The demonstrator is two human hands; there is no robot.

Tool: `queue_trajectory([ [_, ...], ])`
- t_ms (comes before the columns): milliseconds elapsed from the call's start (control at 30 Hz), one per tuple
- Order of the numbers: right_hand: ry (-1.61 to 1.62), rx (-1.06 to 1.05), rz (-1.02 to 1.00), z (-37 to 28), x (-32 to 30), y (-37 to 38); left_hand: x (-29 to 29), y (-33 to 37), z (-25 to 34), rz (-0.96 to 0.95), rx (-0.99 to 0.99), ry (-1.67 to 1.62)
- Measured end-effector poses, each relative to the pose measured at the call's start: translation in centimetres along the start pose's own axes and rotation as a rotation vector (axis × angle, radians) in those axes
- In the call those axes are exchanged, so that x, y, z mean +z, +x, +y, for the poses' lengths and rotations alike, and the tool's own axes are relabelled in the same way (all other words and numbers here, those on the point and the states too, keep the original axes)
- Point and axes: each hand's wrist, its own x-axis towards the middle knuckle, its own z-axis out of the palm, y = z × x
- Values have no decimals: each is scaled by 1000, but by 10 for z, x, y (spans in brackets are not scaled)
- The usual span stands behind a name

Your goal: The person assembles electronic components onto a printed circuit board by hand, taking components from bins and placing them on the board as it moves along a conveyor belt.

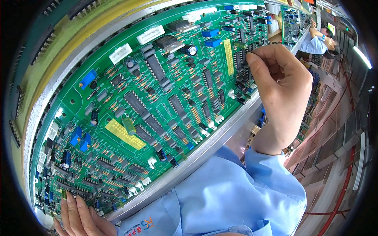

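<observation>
Circuit board (pixel 80 108), green and densely fitted with parts, stretches from the near left to the far right in front of a worker in a light blue shirt (pixel 220 192). A silver metal rail (pixel 199 154) runs along its near edge. At the far right end of the board, the worker's right hand (pixel 281 76) is bent at the wrist, thumb and forefinger drawn together just beside a dark chip (pixel 239 59); whether anything is pinched between the fingertips cannot be told. At the near left, the left hand (pixel 80 216) reaches over the board with its fingers extended side by side, the fingertips next to a small yellow-green part (pixel 64 194); it cannot be told whether they grip it. Between the hands, two yellow strips (pixel 125 134) (pixel 228 57) lie on the board amid rows of chips and striped resistors. Two white connectors (pixel 120 54) (pixel 151 34) stand toward the far edge, with a blue block-shaped component (pixel 88 78) to their left. Well apart at the far right, another person (pixel 315 43), also in light blue, appears near a lit lamp (pixel 362 57).
</observation>
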Motion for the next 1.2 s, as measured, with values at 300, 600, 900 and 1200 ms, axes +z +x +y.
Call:
queue_trajectory([
  [300, -126, -42, 10, 4, 0, 2, -12, -10, -13, -131, 92, 86],
  [600, -84, -269, 68, -8, -22, 14, -23, -12, 6, -128, -25, -3],
  [900, 142, -820, 48, -19, 10, 109, -16, 6, 15, -70, 18, -95],
  [1200, 56, -931, -62, -22, 10, 126, -4, 14, 29, -18, 99, -188],
])
